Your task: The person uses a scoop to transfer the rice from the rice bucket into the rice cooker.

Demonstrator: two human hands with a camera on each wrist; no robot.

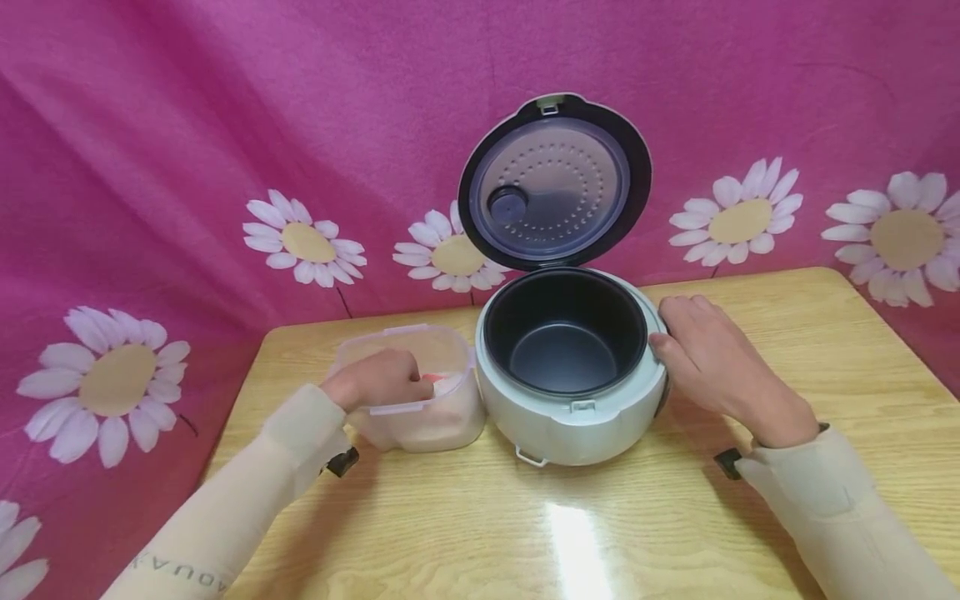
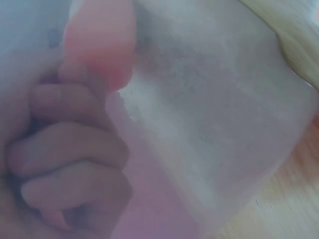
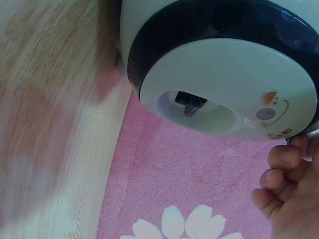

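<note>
Left wrist view: we find the left hand (image 2: 75,149) curled round a pink object (image 2: 102,45) inside the translucent tub (image 1: 450,423). The right hand (image 1: 716,358) touches the adjacent rice cooker (image 1: 562,433) on the table (image 1: 450,533); whether it grips, we cannot tell.

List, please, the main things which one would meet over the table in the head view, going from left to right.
Left sleeve → translucent plastic container → open rice cooker → right hand → right sleeve.
</note>
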